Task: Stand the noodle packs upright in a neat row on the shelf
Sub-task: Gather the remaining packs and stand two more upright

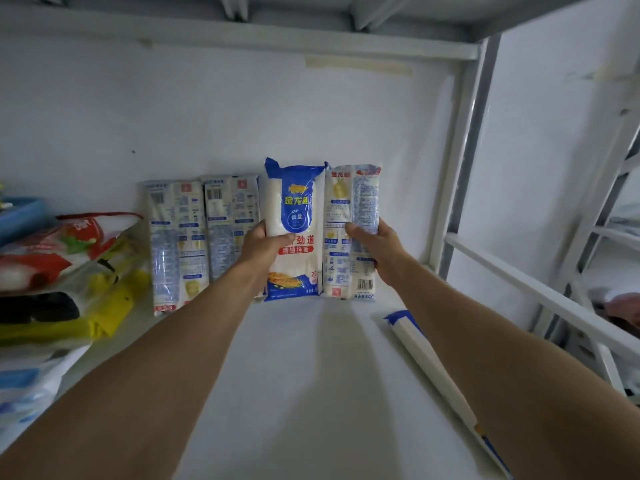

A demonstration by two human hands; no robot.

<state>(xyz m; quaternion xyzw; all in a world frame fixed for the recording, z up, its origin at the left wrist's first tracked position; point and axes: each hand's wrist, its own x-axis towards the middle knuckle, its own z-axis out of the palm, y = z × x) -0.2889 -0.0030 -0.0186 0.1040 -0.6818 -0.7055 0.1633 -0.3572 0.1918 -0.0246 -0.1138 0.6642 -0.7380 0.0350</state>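
Several blue-and-white noodle packs stand upright against the shelf's back wall. Two of them at the left [176,244] [230,220] show their printed backs. My left hand [265,245] grips the third pack [296,202], whose blue front label faces me. My right hand [377,249] holds the fourth pack [349,209] by its right edge, back side out, touching the third. Another noodle pack [433,379] lies flat on the white shelf [294,375] at the right, partly under my right forearm.
Red, yellow and white bags [69,271] are piled at the left of the shelf, with a blue tray [20,216] behind them. A white metal upright [464,161] and rail [540,292] bound the shelf on the right. The upper shelf's beam [242,39] runs overhead.
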